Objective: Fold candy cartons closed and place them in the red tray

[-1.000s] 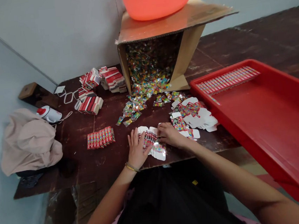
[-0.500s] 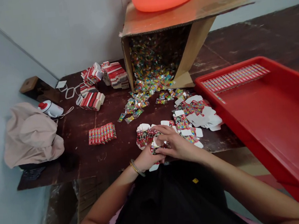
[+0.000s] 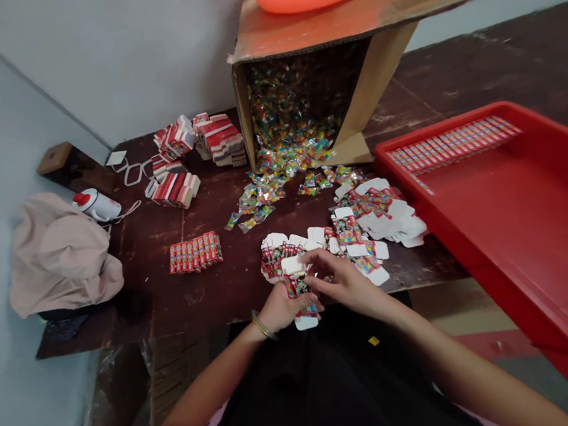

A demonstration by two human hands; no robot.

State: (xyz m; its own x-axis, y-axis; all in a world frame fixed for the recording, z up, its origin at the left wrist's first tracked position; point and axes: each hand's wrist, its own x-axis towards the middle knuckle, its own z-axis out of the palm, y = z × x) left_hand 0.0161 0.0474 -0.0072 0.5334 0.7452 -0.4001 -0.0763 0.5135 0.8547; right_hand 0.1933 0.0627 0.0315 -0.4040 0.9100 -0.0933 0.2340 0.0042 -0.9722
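Both hands pinch one small flat carton blank point(image 3: 299, 290) at the near table edge: the left hand point(image 3: 282, 309) curls closed around its lower half from underneath, and the right hand point(image 3: 341, 282) closes its fingertips on the upper flap. The blank is printed red with white tabs and is lifted just clear of the table point(image 3: 211, 293).

From left to right: a beige cloth bundle point(image 3: 57, 261) lies at the far left with a small white bottle with a red cap point(image 3: 95, 204) behind it. Next come stacks of folded red cartons point(image 3: 197, 147), and nearer, a neat row of filled packets point(image 3: 194, 252). In the middle, a tipped cardboard box point(image 3: 346, 26) spills colourful wrapped sweets point(image 3: 279, 166). A fanned pile of flat blanks point(image 3: 346, 234) lies just beyond the hands. At the right stands a red tray point(image 3: 517, 231) with one row of packets point(image 3: 453, 143) along its far side.

To fold it cleanly, I would judge that the left hand should keep the body square while the right creases along the scored lines.

A second ago both hands lay flat on the pile of blanks; since then they have drawn one blank toward the body.
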